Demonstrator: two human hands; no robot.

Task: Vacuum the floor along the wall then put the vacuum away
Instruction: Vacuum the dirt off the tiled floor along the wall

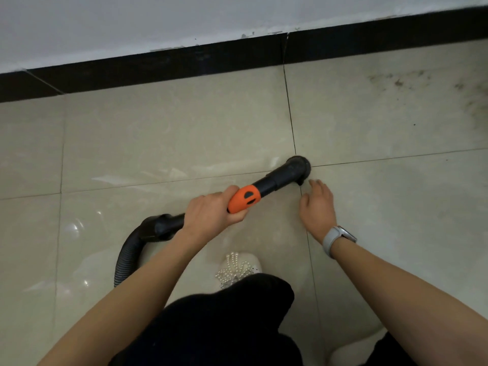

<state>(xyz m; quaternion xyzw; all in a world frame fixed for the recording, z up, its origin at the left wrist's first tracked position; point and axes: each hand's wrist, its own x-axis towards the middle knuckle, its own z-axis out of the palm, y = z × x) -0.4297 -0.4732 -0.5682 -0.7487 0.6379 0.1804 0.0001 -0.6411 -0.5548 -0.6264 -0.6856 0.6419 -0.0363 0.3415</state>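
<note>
The fingers of the left hand point(211, 212) are curled tight round the vacuum handle point(244, 198), wrapping the black tube just behind its orange grip, with the thumb lying along the near side of the orange part. The fingers of the right hand point(318, 207) are loosely extended and slightly spread, holding nothing; their tips reach toward 12 o'clock and lie just beside the black nozzle point(299, 167), though whether they touch it cannot be told. A pale grey watch point(336, 237) sits on the right wrist. From the left hand the rigid tube runs toward 2 o'clock and ends in the elbow-shaped nozzle, which sits down on the floor point(171, 133) where the grout lines of four beige tiles meet, near the middle of the view. Toward 8 o'clock from that hand the tube joins a ribbed black hose point(126, 257) that bends down toward 6 o'clock. The nozzle is well apart from the black skirting board point(158, 67) that runs across at 12 o'clock below the white wall point(132, 22). Dark dusty smudges point(412, 80) mark the tiles at 2 o'clock. At 6 o'clock, between the two forearms, a pale shoe trimmed with pearl beads point(239, 268) shows above black clothing point(224, 320).
</note>
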